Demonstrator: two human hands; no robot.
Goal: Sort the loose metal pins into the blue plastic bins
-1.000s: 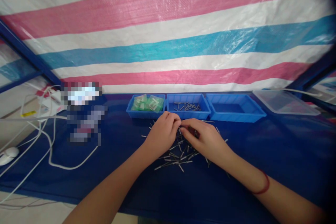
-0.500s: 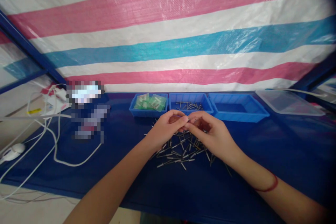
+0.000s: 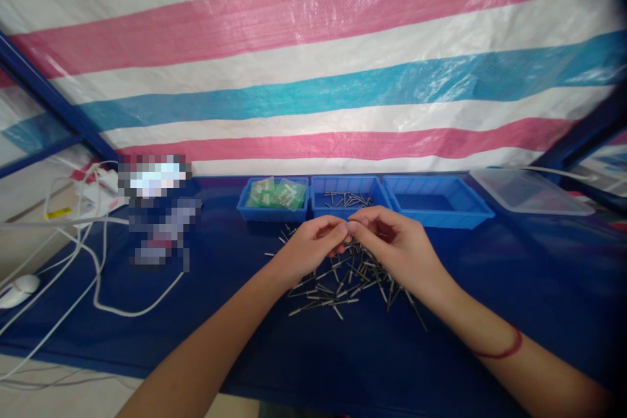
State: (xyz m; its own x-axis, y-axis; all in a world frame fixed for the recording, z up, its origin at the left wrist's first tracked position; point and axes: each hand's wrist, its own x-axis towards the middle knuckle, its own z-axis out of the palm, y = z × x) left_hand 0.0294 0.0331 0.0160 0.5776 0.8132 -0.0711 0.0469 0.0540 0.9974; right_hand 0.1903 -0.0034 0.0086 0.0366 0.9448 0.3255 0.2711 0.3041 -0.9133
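Note:
My left hand (image 3: 316, 243) and my right hand (image 3: 392, 241) meet fingertip to fingertip above a loose pile of blind rivets (image 3: 337, 277). Both hands are closed in a pinch. Whatever lies between the fingertips is small and mostly hidden, so I cannot make it out. The rivets have thin dark pins and silvery bodies, and they point in all directions under and in front of my hands. Just behind the hands, the middle blue bin (image 3: 318, 197) holds several more rivets.
A left blue bin (image 3: 272, 214) contains green-tinted plastic packets (image 3: 277, 193). At right stand another blue bin (image 3: 435, 217) and a clear plastic lid (image 3: 531, 192). White cables (image 3: 117, 311) and a mouse (image 3: 19, 290) lie leftward on the blue table (image 3: 274, 366). Striped sheeting (image 3: 313, 91) hangs behind.
My fingertips have drawn closer together, and my right fingers are more tightly pinched. The whole view has shifted slightly; the pile and bins look the same.

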